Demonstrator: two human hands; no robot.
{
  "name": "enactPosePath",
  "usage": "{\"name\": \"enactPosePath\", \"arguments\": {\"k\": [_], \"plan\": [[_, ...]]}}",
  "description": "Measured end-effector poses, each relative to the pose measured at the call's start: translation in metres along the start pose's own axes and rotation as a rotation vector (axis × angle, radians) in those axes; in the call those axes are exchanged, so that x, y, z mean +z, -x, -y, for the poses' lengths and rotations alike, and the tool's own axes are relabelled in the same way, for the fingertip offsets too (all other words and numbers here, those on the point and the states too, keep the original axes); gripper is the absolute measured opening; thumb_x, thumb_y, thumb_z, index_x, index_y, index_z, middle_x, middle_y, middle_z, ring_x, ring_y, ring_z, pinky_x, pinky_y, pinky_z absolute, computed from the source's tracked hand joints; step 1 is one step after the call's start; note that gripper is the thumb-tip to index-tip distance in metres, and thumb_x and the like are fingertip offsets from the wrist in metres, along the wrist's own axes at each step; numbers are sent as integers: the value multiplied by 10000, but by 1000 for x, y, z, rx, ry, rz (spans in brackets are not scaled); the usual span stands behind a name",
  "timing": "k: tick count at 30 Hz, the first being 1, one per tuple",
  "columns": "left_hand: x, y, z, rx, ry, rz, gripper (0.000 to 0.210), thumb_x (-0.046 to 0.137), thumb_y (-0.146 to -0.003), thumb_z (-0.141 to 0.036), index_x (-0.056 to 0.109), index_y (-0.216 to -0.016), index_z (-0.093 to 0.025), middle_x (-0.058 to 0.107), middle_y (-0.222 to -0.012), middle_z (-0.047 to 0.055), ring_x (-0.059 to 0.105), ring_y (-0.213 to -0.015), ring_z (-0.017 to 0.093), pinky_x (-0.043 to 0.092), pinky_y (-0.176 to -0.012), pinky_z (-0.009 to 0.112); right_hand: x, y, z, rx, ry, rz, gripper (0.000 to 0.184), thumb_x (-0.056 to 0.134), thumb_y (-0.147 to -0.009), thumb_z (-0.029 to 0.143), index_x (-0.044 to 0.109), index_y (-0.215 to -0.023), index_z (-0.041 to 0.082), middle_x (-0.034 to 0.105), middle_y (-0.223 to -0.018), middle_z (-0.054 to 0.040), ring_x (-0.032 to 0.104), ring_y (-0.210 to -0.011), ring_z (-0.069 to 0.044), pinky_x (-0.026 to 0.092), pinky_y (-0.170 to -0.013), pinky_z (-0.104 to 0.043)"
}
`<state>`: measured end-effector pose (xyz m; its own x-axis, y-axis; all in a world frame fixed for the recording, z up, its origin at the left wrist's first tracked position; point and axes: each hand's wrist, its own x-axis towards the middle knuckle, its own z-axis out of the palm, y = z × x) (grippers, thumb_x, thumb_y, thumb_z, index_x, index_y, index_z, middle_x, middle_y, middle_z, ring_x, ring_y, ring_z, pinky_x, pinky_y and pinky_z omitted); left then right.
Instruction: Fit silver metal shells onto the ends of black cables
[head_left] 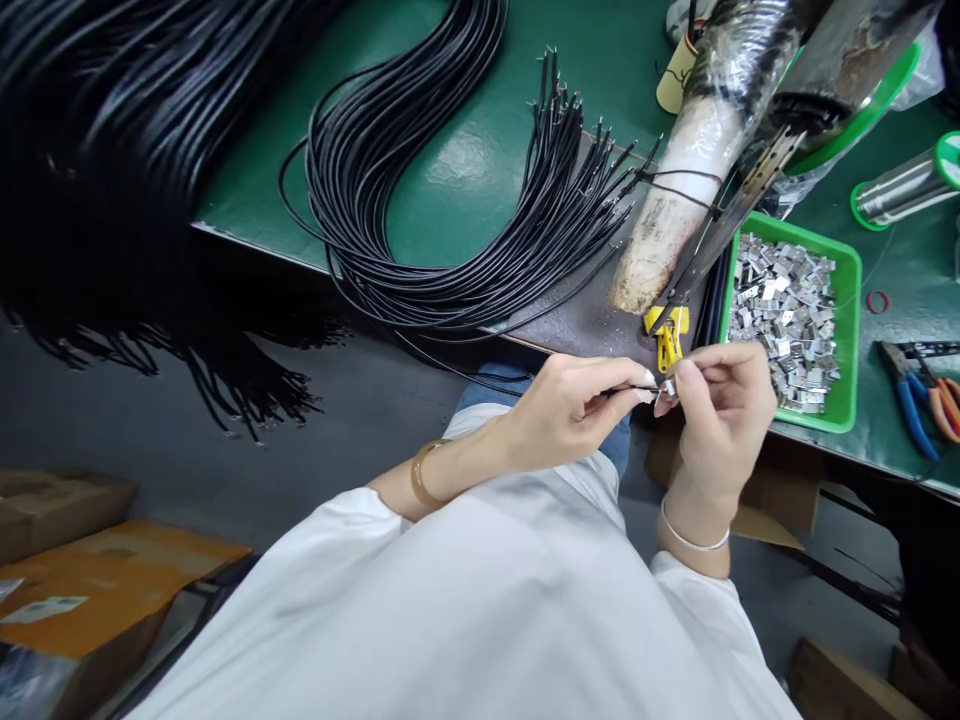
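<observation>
My left hand (566, 410) pinches a black cable (480, 378) close to its end, with pale covers on the fingertips. Facing it, my right hand (720, 410) is closed on a small metal clip (668, 388), which meets the cable's end between the two hands. Whether the clip is fastened on the cable I cannot tell. Just beyond my fingers lies a yellow tool (669, 335), partly under a metal strip. A green tray (849, 330) of similar small metal pieces (784, 300) stands right of it. A bundle of black cables (450, 290) curves across the table edge.
A wrapped, tilted soldering-station-like tube (675, 190) stands over the green table (465, 160). Pliers (911, 400) and a wire spool (900, 195) lie at the right. More black cables (142, 180) hang over the left edge, above cardboard boxes (127, 570).
</observation>
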<state>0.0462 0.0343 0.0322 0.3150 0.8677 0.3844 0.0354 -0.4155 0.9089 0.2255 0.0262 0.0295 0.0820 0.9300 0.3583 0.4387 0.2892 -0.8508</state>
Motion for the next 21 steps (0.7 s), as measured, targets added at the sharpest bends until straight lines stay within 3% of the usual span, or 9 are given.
{"name": "enactPosePath", "arguments": {"k": [2,5,8,11,17,21], "plan": [[3,3,3,-6,21,7,140,586,-917,-144,713,-964,-105,692,-748,18,478,-559,54,384,-539,173,-1,1,0,-7,84,21,98,682,-918,266,596,-920,220,586,-711,76,593,-479,-66,477,-444,-187],[6,3,9,-120,104,-19,171,597,-921,-204,731,-964,-108,577,-632,-27,422,-536,54,355,-521,175,0,4,1,-191,297,-135,104,725,-874,209,633,-920,226,646,-764,54,655,-585,-89,535,-556,-219],[8,-1,12,-216,156,-82,188,631,-900,-263,744,-925,-114,417,-554,-65,317,-508,51,287,-480,182,4,6,2,-300,286,-185,132,710,-868,152,640,-947,232,737,-885,-1,747,-784,-165,611,-670,-290],[8,-6,12,-254,154,-139,181,638,-877,-263,746,-890,-119,373,-533,-76,252,-485,44,219,-441,185,8,6,3,-330,264,-143,163,723,-849,127,656,-957,230,772,-1023,-41,766,-954,-211,651,-758,-342],[11,-11,21,-289,105,-214,131,651,-839,-225,733,-814,-125,355,-534,-76,242,-491,35,189,-452,183,17,3,0,-388,311,-143,210,735,-817,67,663,-942,219,785,-1061,-44,764,-981,-188,641,-843,-327],[12,-15,23,-371,147,-234,129,665,-823,-227,735,-789,-124,385,-546,-60,273,-505,39,201,-458,182,19,0,-3,-309,235,-124,157,718,-849,115,653,-942,224,777,-1081,-39,764,-967,-190,649,-810,-333]]}}
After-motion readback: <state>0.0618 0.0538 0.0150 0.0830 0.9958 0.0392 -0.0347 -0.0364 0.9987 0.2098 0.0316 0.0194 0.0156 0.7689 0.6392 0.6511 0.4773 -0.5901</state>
